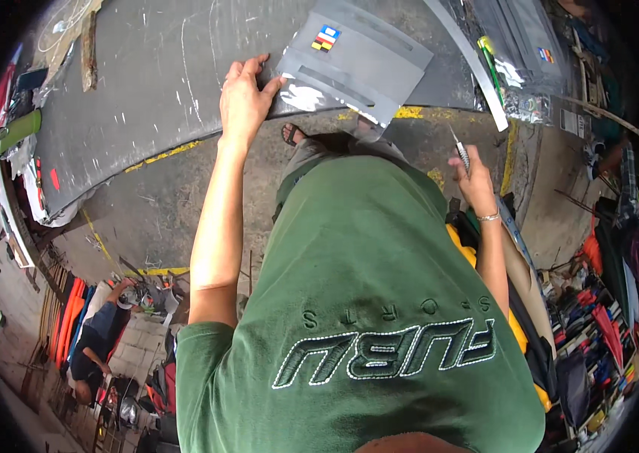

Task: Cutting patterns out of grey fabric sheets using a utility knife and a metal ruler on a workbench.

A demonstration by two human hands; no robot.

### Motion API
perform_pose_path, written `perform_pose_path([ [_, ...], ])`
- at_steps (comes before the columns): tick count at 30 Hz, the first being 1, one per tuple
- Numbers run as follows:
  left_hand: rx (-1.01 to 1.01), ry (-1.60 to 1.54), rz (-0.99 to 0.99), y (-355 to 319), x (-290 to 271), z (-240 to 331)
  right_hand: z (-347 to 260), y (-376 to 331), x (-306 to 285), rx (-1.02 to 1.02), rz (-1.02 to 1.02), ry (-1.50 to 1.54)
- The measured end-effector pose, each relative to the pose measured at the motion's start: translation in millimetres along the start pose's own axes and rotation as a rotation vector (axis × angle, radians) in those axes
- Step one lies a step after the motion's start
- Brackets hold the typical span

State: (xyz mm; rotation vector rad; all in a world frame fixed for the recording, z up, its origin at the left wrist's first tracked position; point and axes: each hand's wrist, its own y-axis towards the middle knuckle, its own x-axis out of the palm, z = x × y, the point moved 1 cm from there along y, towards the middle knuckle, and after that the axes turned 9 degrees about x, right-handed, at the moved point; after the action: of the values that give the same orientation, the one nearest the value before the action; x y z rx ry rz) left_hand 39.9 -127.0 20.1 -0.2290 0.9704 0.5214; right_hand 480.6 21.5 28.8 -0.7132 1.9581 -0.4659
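Observation:
My left hand (244, 94) rests on the near edge of a large grey board (153, 83), fingers curled over a grey plastic-wrapped sheet (357, 64) that lies on it. The sheet bears a small coloured sticker (326, 38). My right hand (474, 177) is raised beside my body, closed around a slim utility knife (460, 153) with its blade pointing up. My green shirt (365, 302) fills the lower middle.
A long grey strip (470, 64) and clear packaged items (519, 45) lie at the board's right end. Below, a concrete floor with yellow lines (161, 157). A seated person (97, 340) is at lower left. Shelves of coloured goods (599, 325) crowd the right.

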Motion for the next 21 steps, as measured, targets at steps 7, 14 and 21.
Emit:
perform_pose_path([
  [7,0.063,0.014,0.193,-8.9,1.7,18.8,-25.3,24.0,-32.1,-0.004,0.251,-0.022],
  [14,0.367,0.197,0.028,-21.9,36.3,61.8,-12.6,73.7,-69.9,-0.222,0.578,-0.061],
  [21,0.143,-0.089,0.022,-2.9,43.5,92.7,-14.4,88.5,-75.7,-0.313,0.551,-0.246],
])
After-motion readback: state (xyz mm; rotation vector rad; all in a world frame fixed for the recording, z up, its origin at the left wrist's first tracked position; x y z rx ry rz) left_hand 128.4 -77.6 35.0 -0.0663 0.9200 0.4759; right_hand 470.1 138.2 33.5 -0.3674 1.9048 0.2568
